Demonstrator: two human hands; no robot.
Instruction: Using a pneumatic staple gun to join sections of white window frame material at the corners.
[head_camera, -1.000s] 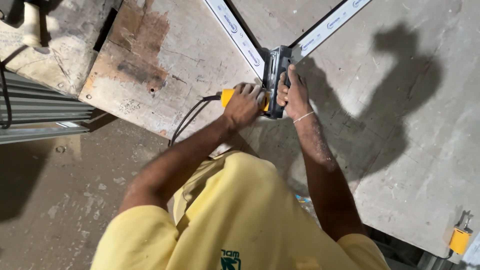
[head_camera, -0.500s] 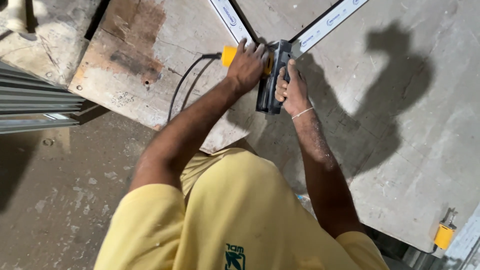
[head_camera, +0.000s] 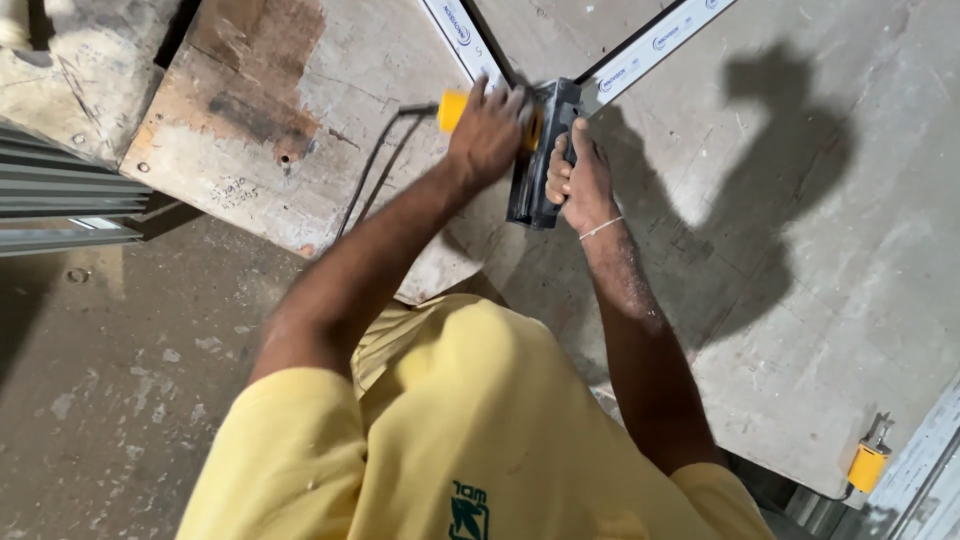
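Observation:
A dark power tool (head_camera: 533, 190) with a yellow end (head_camera: 452, 108) sits on a grey worktop (head_camera: 800, 250). It rests where two white-taped metal profiles meet, one to the left (head_camera: 462, 35) and one to the right (head_camera: 660, 40). My left hand (head_camera: 487, 135) is clamped over the tool's yellow part. My right hand (head_camera: 580, 180) grips the dark body from the right side, a thin band on its wrist. A black cable (head_camera: 370, 175) runs from the yellow end back over the board. My yellow shirt fills the bottom of the view.
A stained wooden board (head_camera: 250, 110) lies left of the tool. Stacked grey metal profiles (head_camera: 60, 200) stick out at the far left above the dusty concrete floor (head_camera: 120, 380). A small yellow clamp-like device (head_camera: 866, 465) hangs at the worktop's lower right edge.
Both hands and the tool have shifted up in the view, farther from my body, and my arms are more stretched. My left hand now covers more of the yellow end.

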